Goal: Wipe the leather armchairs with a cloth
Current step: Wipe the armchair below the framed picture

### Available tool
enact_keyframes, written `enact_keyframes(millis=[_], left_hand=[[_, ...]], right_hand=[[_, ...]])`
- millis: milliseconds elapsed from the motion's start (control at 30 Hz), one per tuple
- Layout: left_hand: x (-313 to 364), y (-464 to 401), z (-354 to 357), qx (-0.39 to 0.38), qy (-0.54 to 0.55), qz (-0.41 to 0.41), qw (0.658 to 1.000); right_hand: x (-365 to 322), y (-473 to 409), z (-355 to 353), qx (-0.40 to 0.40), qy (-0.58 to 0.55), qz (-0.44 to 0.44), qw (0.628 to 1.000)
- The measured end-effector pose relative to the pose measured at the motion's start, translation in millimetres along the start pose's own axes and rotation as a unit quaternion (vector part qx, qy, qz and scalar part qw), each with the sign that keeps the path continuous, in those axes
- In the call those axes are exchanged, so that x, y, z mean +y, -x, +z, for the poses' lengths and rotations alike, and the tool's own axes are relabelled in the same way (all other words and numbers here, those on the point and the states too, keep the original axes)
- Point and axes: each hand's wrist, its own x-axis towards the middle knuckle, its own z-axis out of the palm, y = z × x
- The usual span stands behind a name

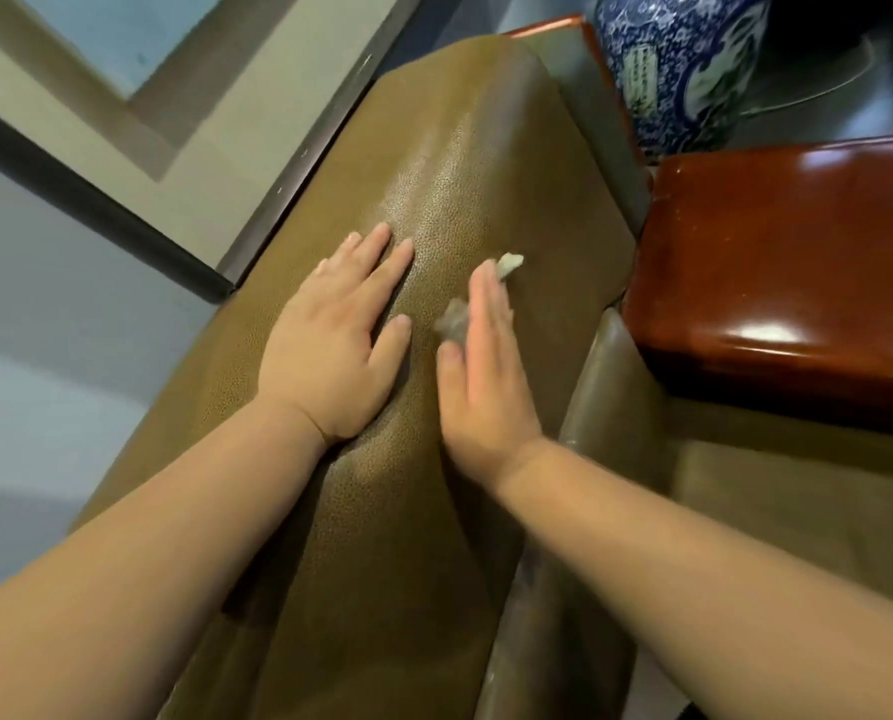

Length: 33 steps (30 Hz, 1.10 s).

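Pressing flat: left hand [330, 345], fingers straight, on armchair [460, 163].
Right hand [486, 376]: pressing mostly hidden cloth [454, 319], fingers straight.
Vase [678, 59] label: showing writing, unreadable.

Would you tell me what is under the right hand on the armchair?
A small pale cloth lies under the right hand, showing beside the palm and past the fingertips; its middle is covered.

A furnished sitting or reception room is suggested by an olive leather armchair [449, 210], a glossy red-brown wooden side table [787, 262] set just beside it, a large blue-and-white porcelain vase [678, 65] behind, and a framed wall panel [122, 70].
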Motion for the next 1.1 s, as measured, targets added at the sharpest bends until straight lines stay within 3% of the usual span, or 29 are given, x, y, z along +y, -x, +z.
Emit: enact_keyframes(millis=[67,133,267,300,433,500,667,733,867,933,1000,1100], left_hand=[[-2,1,4,0.010,0.005,0.014,1.000],[-5,2,6,0.019,0.001,0.021,1.000],[-2,-1,8,0.028,-0.023,0.017,0.999],[-2,-1,8,0.028,-0.022,0.019,0.999],[-2,-2,5,0.025,-0.002,0.023,0.999],[-1,1,3,0.019,0.002,0.021,1.000],[3,2,5,0.020,-0.007,0.014,1.000],[2,0,6,0.027,-0.007,0.013,1.000],[1,-2,7,0.032,-0.024,0.016,0.999],[1,-1,9,0.034,-0.032,0.015,0.999],[1,-2,12,0.035,-0.034,0.014,0.999],[-1,-4,11,0.039,-0.039,0.013,0.998]], right_hand=[[5,17,8,-0.003,0.022,-0.064,0.998],[21,-4,-4,0.011,0.026,-0.066,0.997],[39,-48,-31,0.075,-0.015,0.170,0.982],[31,-42,-27,0.073,-0.020,0.171,0.982],[-17,34,10,-0.032,-0.017,-0.054,0.998],[-18,45,6,-0.055,0.006,-0.077,0.996],[-4,-29,-27,0.028,-0.010,0.134,0.991],[-15,-12,-13,0.045,-0.031,0.153,0.987],[-34,114,27,-0.045,0.000,-0.011,0.999],[-12,127,22,-0.072,0.031,-0.051,0.996],[15,98,9,-0.052,0.050,0.011,0.997],[53,48,-16,0.003,0.057,0.189,0.980]])
